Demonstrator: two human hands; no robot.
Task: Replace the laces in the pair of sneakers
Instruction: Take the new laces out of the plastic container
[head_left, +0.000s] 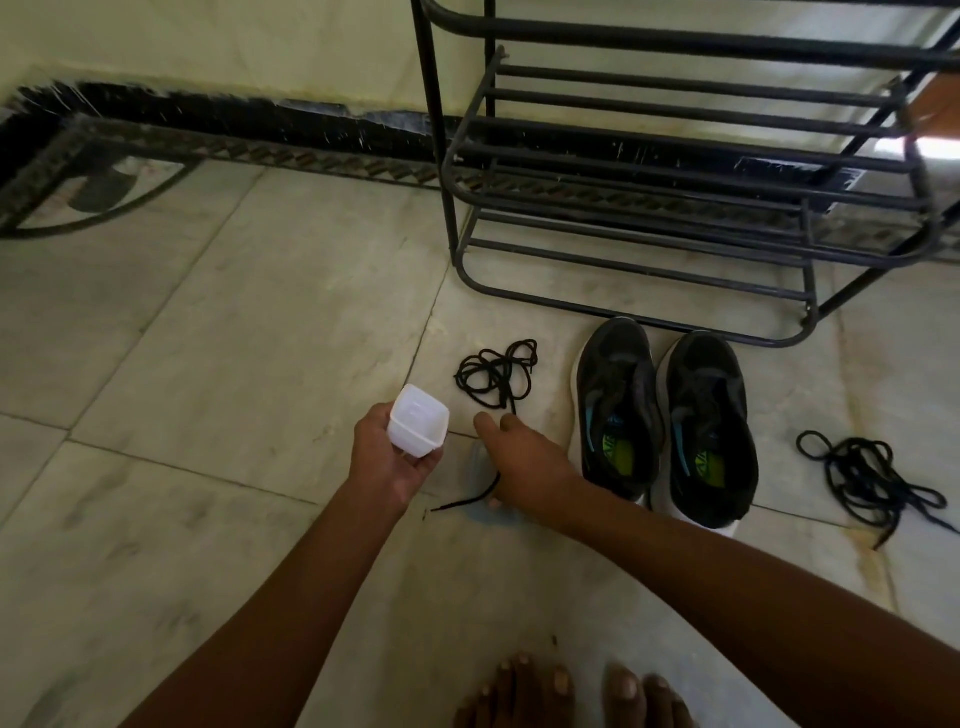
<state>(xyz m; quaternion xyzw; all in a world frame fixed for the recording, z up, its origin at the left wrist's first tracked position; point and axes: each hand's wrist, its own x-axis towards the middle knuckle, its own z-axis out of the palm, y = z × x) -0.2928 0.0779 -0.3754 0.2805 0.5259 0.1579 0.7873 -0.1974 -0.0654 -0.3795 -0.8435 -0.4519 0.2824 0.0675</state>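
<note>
Toes (566, 691) nearest; left hand (387, 457) grips white tub (418, 421), right hand (519, 457) pinching black lace (496, 379) end below fingertips—lift slowly, avoid tangling coil beyond.

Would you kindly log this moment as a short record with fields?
left hand: holds a white plastic container
right hand: low at the floor, on a black lace; grip unclear
sneakers: black pair, side by side before the metal shoe rack
second lace bundle: loose on the floor, right of the sneakers
</note>
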